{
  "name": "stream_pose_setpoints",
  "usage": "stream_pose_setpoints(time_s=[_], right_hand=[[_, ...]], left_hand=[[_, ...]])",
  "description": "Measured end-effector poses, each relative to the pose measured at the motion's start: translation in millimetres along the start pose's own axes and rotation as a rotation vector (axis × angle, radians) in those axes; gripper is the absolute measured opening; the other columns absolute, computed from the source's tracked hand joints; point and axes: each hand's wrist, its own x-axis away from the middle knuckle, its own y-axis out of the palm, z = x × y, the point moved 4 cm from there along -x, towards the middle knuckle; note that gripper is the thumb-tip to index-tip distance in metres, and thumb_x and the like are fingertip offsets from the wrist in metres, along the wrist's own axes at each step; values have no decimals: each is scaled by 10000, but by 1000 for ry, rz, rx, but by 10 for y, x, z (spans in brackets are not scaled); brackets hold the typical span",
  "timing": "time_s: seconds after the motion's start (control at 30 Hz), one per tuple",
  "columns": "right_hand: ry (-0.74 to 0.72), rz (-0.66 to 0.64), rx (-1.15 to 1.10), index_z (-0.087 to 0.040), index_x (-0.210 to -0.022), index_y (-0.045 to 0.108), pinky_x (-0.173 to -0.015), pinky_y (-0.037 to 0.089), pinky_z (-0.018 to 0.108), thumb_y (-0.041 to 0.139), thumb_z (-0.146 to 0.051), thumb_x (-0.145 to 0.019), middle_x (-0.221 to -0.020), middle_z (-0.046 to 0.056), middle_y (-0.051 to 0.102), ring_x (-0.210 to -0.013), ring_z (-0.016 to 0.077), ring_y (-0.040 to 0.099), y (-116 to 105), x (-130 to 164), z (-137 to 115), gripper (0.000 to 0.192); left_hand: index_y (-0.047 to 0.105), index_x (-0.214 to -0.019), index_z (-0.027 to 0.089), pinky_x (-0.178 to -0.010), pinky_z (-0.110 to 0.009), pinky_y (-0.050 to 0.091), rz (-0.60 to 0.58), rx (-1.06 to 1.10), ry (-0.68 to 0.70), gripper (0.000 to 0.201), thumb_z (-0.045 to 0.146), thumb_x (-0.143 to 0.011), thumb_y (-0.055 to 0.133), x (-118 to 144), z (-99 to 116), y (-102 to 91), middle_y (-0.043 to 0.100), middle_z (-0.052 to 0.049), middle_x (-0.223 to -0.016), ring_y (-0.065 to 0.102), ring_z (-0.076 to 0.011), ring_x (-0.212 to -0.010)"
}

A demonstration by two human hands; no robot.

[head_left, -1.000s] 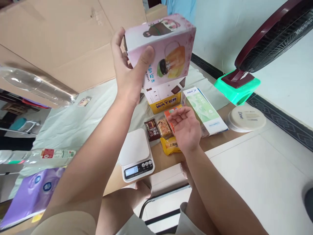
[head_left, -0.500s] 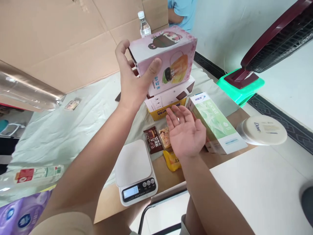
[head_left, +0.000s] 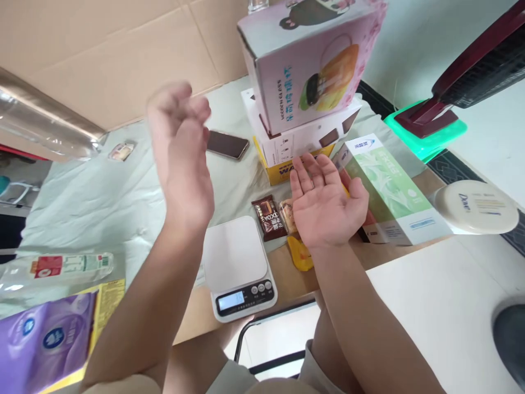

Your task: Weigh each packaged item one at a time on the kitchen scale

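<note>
My left hand is raised over the cloth left of the box stack, holding nothing, its fingers apart, slightly bent and blurred. Palm up and fingers spread, my right hand hovers empty over the snacks. A pink box with a cartoon girl and a glass cup printed on it stands on a white box, which rests on a yellow box. Below them lie a brown cocoa snack packet, a clear-wrapped snack and a yellow packet. The white kitchen scale has a lit display and a bare platform.
A dark phone lies behind the scale. To the right are a green-white box and a Dove tub near the table edge. Purple tissue packs and a plastic bottle lie left. A fan stands beyond.
My left hand has let go of the pink box and moved left and down, away from it. The phone has come into fuller view. My right hand stays palm up.
</note>
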Motion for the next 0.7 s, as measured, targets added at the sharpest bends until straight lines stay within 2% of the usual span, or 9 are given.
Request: stream_pose_setpoints(time_s=[0.07, 0.1, 0.17, 0.27, 0.33, 0.43, 0.57, 0.63, 0.7], right_hand=[[9, -27, 29, -288, -1117, 607, -1228, 534, 501, 407, -672, -887, -1400, 83, 671, -1367, 237, 677, 30, 49, 47, 490], [14, -48, 44, -290, -1107, 607, -1224, 536, 496, 414, -670, -887, -1403, 80, 669, -1383, 238, 668, 51, 85, 76, 479], [20, -96, 60, -295, -1087, 618, -1229, 529, 488, 430, -657, -888, -1396, 70, 672, -1409, 238, 653, 109, 189, 142, 454], [28, -150, 68, -300, -1054, 662, -1248, 507, 507, 453, -623, -896, -1351, 60, 696, -1405, 249, 658, 221, 447, 230, 416], [35, -183, 120, -306, -1029, 703, -1255, 492, 537, 485, -595, -895, -1320, 61, 718, -1395, 270, 663, 286, 662, 268, 386], [47, -263, 268, -322, -1015, 753, -1269, 469, 559, 531, -570, -889, -1306, 60, 739, -1373, 292, 675, 311, 957, 323, 355], [75, -431, 452, -314, -1022, 779, -1169, 553, 543, 618, -609, -814, -1240, 67, 771, -1249, 303, 740, 228, 1184, 505, 395], [94, -481, 538, -315, -1022, 774, -1126, 582, 521, 631, -633, -813, -1229, 59, 780, -1214, 290, 759, 206, 1246, 647, 406], [133, -491, 621, -319, -1014, 765, -1105, 596, 490, 670, -600, -820, -1224, 40, 786, -1195, 267, 769, 247, 1304, 816, 354]], left_hand=[[783, -951, 203, -702, -265, 557, -72, 67, 47, 307, 501, -888, 820, 411, 155, -317, 696, -4, -796, 701, -148, -763], [782, -891, 201, -606, -272, 510, -103, -5, -17, 304, 502, -926, 794, 620, 181, -479, 677, -8, -702, 656, -140, -639], [771, -837, 204, -496, -278, 432, -59, -118, -155, 327, 512, -950, 759, 1008, 208, -828, 649, -16, -621, 564, -130, -510], [746, -819, 211, -505, -242, 403, 125, -192, -252, 51, 246, -840, 776, 1454, 266, -1317, 649, -9, -685, 552, -108, -544], [675, -710, 200, -529, -224, 389, 224, -201, -227, 118, 87, -679, 681, 1639, 306, -1591, 612, 6, -685, 543, -97, -579], [572, -590, 191, -510, -222, 328, 317, -215, -190, 128, 64, -590, 559, 1786, 312, -1935, 531, 22, -593, 470, -91, -542], [629, -589, 202, -473, -246, 295, 378, -214, -223, 177, 66, -642, 529, 1875, 467, -2164, 520, 20, -526, 431, -103, -485], [672, -621, 217, -485, -271, 347, 344, -222, -221, 216, 59, -701, 548, 1919, 766, -2160, 567, 8, -553, 470, -125, -498], [752, -719, 252, -548, -330, 432, 279, -250, -148, 259, 87, -833, 588, 1978, 1191, -2139, 644, -14, -630, 565, -175, -571]])
